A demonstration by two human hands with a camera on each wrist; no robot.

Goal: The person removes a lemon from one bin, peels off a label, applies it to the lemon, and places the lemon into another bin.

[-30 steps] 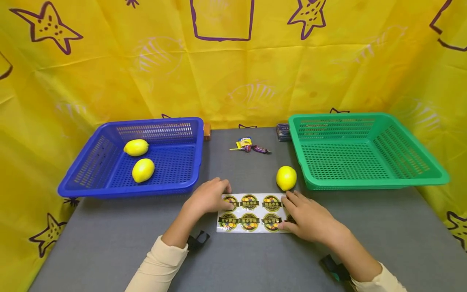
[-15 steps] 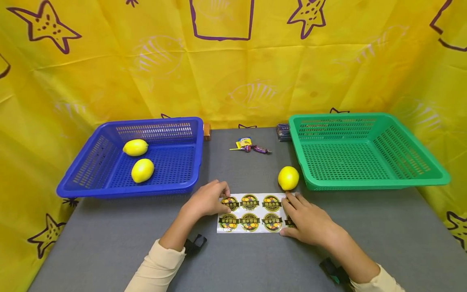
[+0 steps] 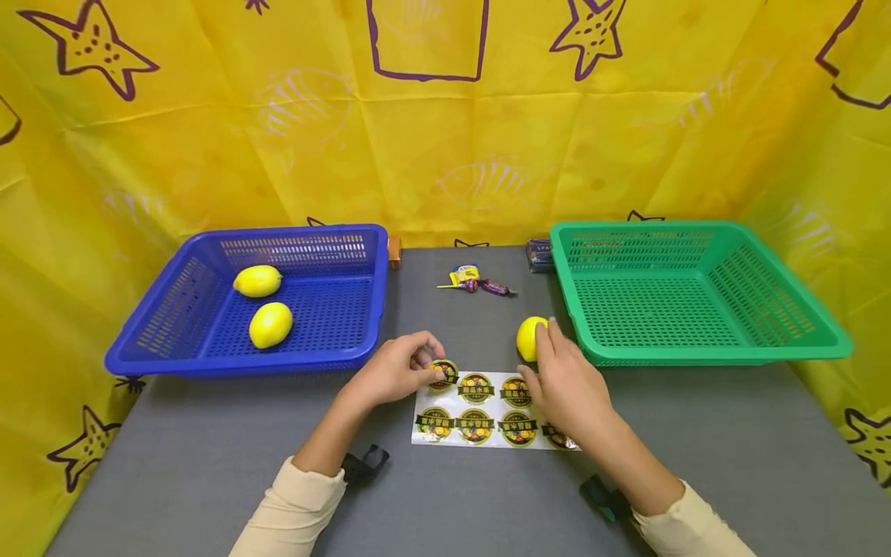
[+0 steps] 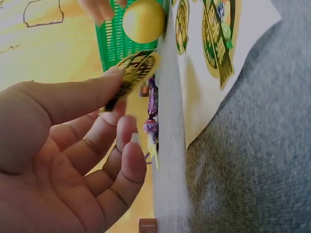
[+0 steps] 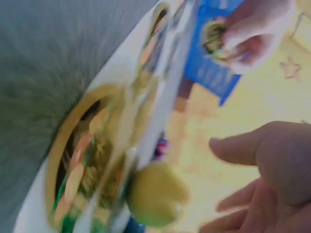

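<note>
In the head view my left hand (image 3: 393,373) pinches a round black-and-gold sticker (image 3: 442,376) between thumb and finger. The left wrist view shows that sticker (image 4: 137,73) lifted off the white sticker sheet (image 3: 496,406), its other fingers loosely curled. Several similar round stickers stay on the sheet, which lies flat on the table. My right hand (image 3: 572,387) reaches over the sheet's right part to a lemon (image 3: 530,338), its fingers extended at the lemon's right side. In the blurred right wrist view, thumb and fingers stand apart near the lemon (image 5: 158,195); contact is hard to tell.
A blue basket (image 3: 237,363) on the left holds two lemons (image 3: 270,325). To the right stands a green basket (image 3: 717,354). Wrapped candies (image 3: 496,288) and a lollipop (image 3: 469,285) lie at the back, between small boxes beside the baskets. A yellow cloth (image 3: 445,155) hangs behind.
The left hand has raised the sticker away from the sheet's upper left corner. My right hand has left the sheet's right edge and moved forward to the lemon, which now sits slightly further left.
</note>
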